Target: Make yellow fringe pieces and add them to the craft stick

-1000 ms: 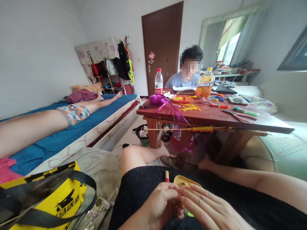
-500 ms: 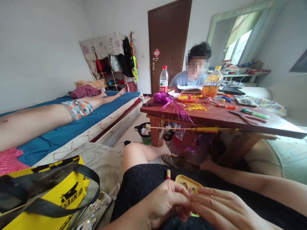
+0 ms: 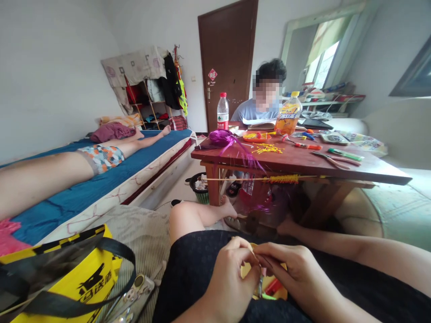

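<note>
Over my lap, my left hand (image 3: 235, 273) and my right hand (image 3: 292, 264) meet at the fingertips, both closed in a pinch. What lies between the fingers is too small and too covered to make out. Just below them a yellow tray (image 3: 282, 294) rests on my dark clothing. In the tray show a red piece (image 3: 273, 287) and a bright green piece (image 3: 268, 297), partly hidden by my hands.
Ahead stands a wooden table (image 3: 232, 154) holding purple strands (image 3: 220, 138), yellow sticks (image 3: 269, 148), pliers (image 3: 332, 159) and two bottles. A person (image 3: 242, 112) sits behind it; another lies on the bed (image 3: 144, 152). At left is a yellow bag (image 3: 97, 278).
My right hand has gone from flat, extended fingers to a pinch against my left fingertips. Both hands have lifted slightly, uncovering more of the tray. The view has turned a little right.
</note>
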Available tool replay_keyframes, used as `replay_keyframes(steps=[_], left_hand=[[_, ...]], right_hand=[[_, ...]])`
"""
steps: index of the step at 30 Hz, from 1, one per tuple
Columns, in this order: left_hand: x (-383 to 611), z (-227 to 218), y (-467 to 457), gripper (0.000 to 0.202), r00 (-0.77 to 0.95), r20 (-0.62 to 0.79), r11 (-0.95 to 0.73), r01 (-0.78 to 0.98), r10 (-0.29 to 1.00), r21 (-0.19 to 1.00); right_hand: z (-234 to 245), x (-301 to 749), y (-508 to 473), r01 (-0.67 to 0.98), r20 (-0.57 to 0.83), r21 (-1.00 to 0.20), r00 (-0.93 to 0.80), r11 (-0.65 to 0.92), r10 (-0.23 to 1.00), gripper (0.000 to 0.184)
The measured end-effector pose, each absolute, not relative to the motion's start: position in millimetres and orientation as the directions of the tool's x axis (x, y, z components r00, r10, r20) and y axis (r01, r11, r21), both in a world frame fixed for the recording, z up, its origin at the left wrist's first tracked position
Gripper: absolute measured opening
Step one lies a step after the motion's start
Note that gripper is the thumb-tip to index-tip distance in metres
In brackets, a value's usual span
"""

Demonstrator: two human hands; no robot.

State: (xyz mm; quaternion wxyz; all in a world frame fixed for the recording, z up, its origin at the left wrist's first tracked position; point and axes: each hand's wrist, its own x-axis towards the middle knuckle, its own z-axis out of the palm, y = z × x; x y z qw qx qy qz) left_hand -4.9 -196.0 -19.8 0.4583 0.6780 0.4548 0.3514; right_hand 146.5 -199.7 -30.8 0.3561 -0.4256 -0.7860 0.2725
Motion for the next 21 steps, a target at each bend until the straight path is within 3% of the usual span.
replay_keyframes(steps=[3, 6, 8, 12, 15, 21], left_hand=[[-5.3, -29.0, -189.8, 0.008, 0.379, -0.130, 0.125, 0.038, 0.916, 0.991], [-8.1, -37.3, -182.5, 0.004, 0.534, -0.374, 0.514, -0.138, 0.758, 0.846], [-9.6, -39.4, -179.5, 0.007, 0.593, -0.434, 0.628, -0.159, 0.678, 0.762], [-8.9, -36.8, -179.7, 0.004, 0.573, -0.416, 0.607, -0.188, 0.706, 0.772], [-7.4, -36.3, -181.0, 0.003, 0.529, -0.375, 0.539, -0.194, 0.761, 0.820], [-8.1, -43.0, -179.9, 0.010, 0.622, -0.452, 0.664, -0.151, 0.639, 0.732]], right_hand=[[-35.1, 146.7, -199.6, 0.472, 0.465, -0.622, -0.419, 0.624, 0.780, 0.028], [-35.0, 147.3, -199.2, 0.460, 0.498, -0.589, -0.440, 0.664, 0.747, 0.029], [-32.1, 146.8, -198.2, 0.438, 0.457, -0.648, -0.431, 0.623, 0.778, 0.026], [-26.0, 144.7, -196.0, 0.451, 0.355, -0.726, -0.400, 0.519, 0.845, 0.025], [-26.0, 144.3, -195.8, 0.477, 0.346, -0.711, -0.402, 0.516, 0.848, 0.027], [-31.6, 146.2, -197.3, 0.471, 0.582, -0.461, -0.480, 0.752, 0.657, 0.036]])
